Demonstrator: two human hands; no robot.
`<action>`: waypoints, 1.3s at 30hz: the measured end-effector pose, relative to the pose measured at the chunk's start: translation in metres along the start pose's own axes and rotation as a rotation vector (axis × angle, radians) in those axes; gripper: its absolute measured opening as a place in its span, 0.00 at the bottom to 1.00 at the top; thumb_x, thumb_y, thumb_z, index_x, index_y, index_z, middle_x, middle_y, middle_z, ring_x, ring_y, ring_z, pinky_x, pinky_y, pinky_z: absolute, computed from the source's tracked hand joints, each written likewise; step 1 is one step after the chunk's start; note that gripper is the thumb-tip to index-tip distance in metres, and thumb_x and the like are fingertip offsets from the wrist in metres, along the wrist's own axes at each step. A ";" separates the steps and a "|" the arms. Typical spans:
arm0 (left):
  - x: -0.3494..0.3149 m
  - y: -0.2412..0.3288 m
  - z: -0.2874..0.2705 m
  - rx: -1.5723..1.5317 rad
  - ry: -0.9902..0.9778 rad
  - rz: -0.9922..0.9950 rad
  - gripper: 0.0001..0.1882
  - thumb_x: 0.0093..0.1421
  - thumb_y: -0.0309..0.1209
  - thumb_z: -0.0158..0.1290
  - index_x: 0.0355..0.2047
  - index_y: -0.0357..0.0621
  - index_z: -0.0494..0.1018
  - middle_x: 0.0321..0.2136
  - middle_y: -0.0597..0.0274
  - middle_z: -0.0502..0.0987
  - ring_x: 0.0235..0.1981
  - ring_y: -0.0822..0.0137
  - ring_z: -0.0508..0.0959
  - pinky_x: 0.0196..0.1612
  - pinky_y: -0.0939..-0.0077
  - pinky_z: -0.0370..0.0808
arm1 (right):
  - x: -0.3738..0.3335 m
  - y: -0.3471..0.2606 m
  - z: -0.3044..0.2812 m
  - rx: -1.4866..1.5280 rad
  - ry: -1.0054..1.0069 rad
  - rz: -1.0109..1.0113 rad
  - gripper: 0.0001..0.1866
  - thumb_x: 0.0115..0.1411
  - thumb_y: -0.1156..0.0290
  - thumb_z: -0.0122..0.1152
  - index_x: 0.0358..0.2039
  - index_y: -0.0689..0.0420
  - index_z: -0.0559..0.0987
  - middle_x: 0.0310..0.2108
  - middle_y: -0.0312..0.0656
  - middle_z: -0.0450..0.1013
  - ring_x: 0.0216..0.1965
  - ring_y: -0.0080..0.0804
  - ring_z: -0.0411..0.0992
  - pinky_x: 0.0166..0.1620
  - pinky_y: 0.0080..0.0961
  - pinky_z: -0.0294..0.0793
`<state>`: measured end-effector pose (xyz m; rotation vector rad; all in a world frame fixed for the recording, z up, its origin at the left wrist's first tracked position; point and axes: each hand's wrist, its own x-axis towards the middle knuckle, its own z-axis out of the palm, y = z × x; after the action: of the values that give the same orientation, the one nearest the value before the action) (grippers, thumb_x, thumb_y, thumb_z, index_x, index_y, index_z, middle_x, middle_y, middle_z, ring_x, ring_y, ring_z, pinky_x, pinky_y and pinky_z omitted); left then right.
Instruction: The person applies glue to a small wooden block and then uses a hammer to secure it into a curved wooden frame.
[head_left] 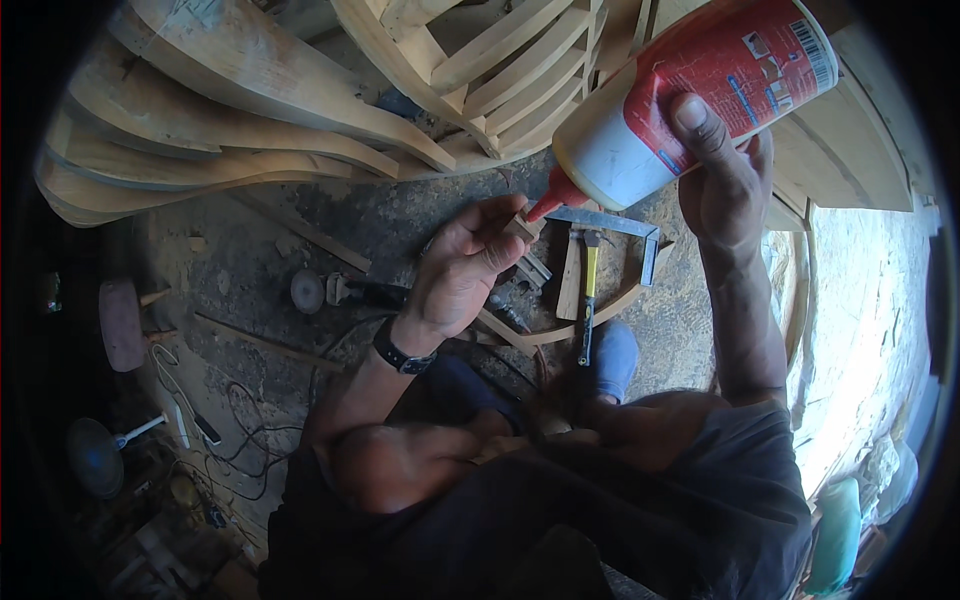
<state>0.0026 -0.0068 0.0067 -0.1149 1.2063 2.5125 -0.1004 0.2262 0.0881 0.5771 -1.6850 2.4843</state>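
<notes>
My right hand [725, 175] is closed round a large white glue bottle [620, 130] with a red label, tilted so its red nozzle points down to the left. The nozzle tip touches or nearly touches a small wooden block [524, 224]. That block is pinched between the thumb and fingers of my left hand [460, 265], which wears a dark wristwatch. Whether glue is coming out is too small to tell. Just beyond both hands stand curved wooden furniture parts, among them a slatted frame [500, 75].
On the floor below lie a hammer [590, 290] with a yellow handle, a metal try square [610, 222], wood strips and an angle grinder [345, 292]. Cables [250, 430] curl at the left. Stacked curved legs [250, 90] fill the far left; a green bag [835, 535] sits near right.
</notes>
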 end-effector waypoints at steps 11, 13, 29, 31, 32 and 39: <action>0.000 0.001 0.003 0.230 0.081 0.043 0.23 0.60 0.25 0.62 0.55 0.39 0.69 0.48 0.61 0.76 0.50 0.72 0.74 0.59 0.75 0.67 | 0.004 0.006 -0.007 0.003 -0.042 -0.024 0.14 0.62 0.70 0.67 0.46 0.63 0.80 0.40 0.43 0.81 0.39 0.30 0.80 0.48 0.28 0.79; 0.000 0.002 0.003 0.263 0.086 0.054 0.23 0.60 0.24 0.62 0.54 0.39 0.69 0.48 0.62 0.76 0.49 0.73 0.74 0.58 0.75 0.68 | 0.004 0.006 -0.005 0.005 -0.042 -0.011 0.14 0.62 0.70 0.67 0.46 0.63 0.80 0.40 0.43 0.81 0.39 0.30 0.80 0.47 0.28 0.79; 0.000 0.000 0.008 0.342 0.079 0.144 0.24 0.55 0.20 0.66 0.50 0.38 0.67 0.47 0.62 0.73 0.47 0.74 0.73 0.58 0.72 0.68 | 0.004 0.018 -0.017 -0.030 0.067 0.035 0.20 0.61 0.70 0.67 0.50 0.65 0.75 0.44 0.46 0.79 0.44 0.33 0.79 0.52 0.32 0.76; 0.000 0.000 0.007 0.338 0.077 0.164 0.24 0.57 0.20 0.64 0.51 0.37 0.66 0.47 0.62 0.73 0.46 0.74 0.73 0.58 0.73 0.68 | 0.006 0.014 -0.012 -0.032 0.002 0.072 0.19 0.62 0.69 0.66 0.51 0.65 0.75 0.44 0.46 0.79 0.44 0.32 0.78 0.52 0.31 0.76; 0.000 0.000 0.008 0.333 0.075 0.181 0.24 0.58 0.20 0.64 0.51 0.37 0.66 0.47 0.62 0.73 0.46 0.74 0.73 0.58 0.73 0.68 | 0.007 0.013 -0.009 -0.035 -0.030 0.091 0.19 0.63 0.69 0.65 0.51 0.65 0.75 0.44 0.46 0.78 0.44 0.32 0.78 0.52 0.31 0.76; -0.006 0.010 0.014 0.397 0.124 0.188 0.21 0.63 0.21 0.56 0.56 0.36 0.66 0.45 0.64 0.71 0.42 0.78 0.71 0.50 0.80 0.71 | 0.001 0.049 -0.007 0.318 0.267 0.508 0.22 0.65 0.57 0.62 0.51 0.59 0.74 0.43 0.41 0.78 0.44 0.33 0.78 0.49 0.33 0.78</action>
<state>0.0059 -0.0036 0.0241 -0.0599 1.8173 2.3891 -0.1166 0.2139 0.0433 -0.1992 -1.4846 3.0316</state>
